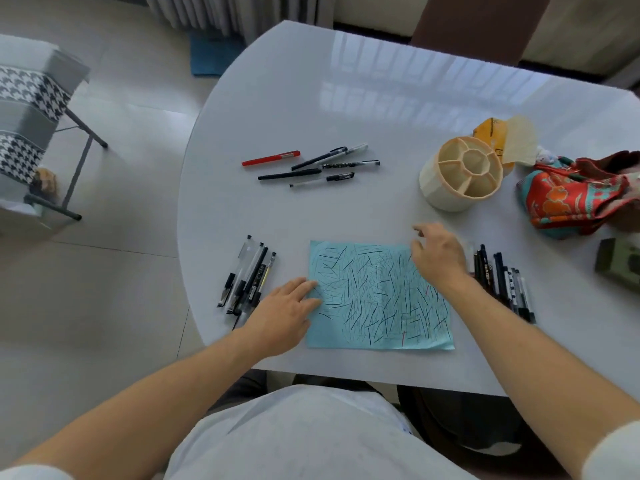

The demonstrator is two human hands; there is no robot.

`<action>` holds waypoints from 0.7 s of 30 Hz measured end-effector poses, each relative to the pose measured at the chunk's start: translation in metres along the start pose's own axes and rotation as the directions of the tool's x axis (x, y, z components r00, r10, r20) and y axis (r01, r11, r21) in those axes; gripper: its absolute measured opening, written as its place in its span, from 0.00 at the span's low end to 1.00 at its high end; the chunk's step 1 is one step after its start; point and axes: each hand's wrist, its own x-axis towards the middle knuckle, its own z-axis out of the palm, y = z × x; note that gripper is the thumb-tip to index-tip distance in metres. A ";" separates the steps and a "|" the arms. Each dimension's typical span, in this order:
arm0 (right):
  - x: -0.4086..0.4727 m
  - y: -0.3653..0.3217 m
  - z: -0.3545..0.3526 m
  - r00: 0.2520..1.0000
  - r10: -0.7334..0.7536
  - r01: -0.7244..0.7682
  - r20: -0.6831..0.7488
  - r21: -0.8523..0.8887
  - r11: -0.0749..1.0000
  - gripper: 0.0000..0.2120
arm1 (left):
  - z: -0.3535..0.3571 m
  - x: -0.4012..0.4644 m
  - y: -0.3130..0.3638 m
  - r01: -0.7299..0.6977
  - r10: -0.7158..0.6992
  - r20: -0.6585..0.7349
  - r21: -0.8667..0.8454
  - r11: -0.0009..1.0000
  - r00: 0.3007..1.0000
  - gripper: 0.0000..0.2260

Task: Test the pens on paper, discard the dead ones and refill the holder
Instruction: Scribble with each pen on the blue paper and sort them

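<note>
Flat under the left hand [282, 311], whose straight fingers press its left edge, a scribbled rectangular blue paper [379, 299] lies widthwise; the right hand [438, 256] hovers relaxed, empty. Beyond stands a ribbed cream holder [462, 174], upright.

A person in a pale grey-white top [311, 434], white short sleeves [613, 452] at both upper arms, forearms bare

A left hand [284, 311] rests flat on scribbled blue paper [377, 299] on a white table [346, 109]; the right hand [438, 252] hovers empty, pens [247, 277] alongside, cream holder [462, 173] beyond.
</note>
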 end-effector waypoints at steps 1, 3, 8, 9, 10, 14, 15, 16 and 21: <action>0.015 -0.025 0.002 0.998 -0.059 0.059 0.005 0.042 0.997 0.16 | -0.001 0.001 -0.001 -0.002 0.002 0.006 -0.010 1.000 1.000 0.22; 0.045 -0.075 0.009 0.989 -0.144 0.141 0.027 0.088 0.986 0.17 | -0.004 0.002 -0.003 -0.016 0.016 0.022 -0.020 1.000 1.000 0.22; 0.106 -0.162 0.038 0.952 -0.266 0.276 0.151 -0.043 0.960 0.21 | -0.010 0.007 -0.009 -0.088 0.088 -0.005 -0.003 0.996 0.996 0.21; 0.113 -0.168 0.044 0.948 -0.267 0.289 0.174 -0.119 0.950 0.22 | -0.011 0.008 -0.010 -0.094 0.094 -0.013 -0.004 0.996 0.995 0.20; 0.117 -0.171 0.050 0.946 -0.262 0.299 0.190 -0.199 0.933 0.22 | -0.011 0.009 -0.011 -0.100 0.100 -0.016 -0.003 0.995 0.995 0.20; 0.118 -0.166 0.057 0.943 -0.267 0.320 0.200 -0.322 0.891 0.18 | -0.009 0.009 -0.012 -0.112 0.112 -0.013 -0.005 0.994 0.994 0.21; 0.116 -0.163 0.056 0.944 -0.264 0.315 0.199 -0.301 0.900 0.17 | -0.009 0.008 -0.013 -0.114 0.114 -0.019 -0.009 0.993 0.993 0.21; 0.112 -0.159 0.053 0.948 -0.260 0.301 0.184 -0.248 0.921 0.16 | -0.010 0.009 -0.013 -0.116 0.116 -0.026 -0.017 0.993 0.993 0.21; 0.053 -0.126 0.027 0.997 -0.070 0.056 0.027 0.357 0.932 0.07 | -0.019 0.008 -0.013 -0.094 0.064 -0.132 -0.236 0.967 0.989 0.17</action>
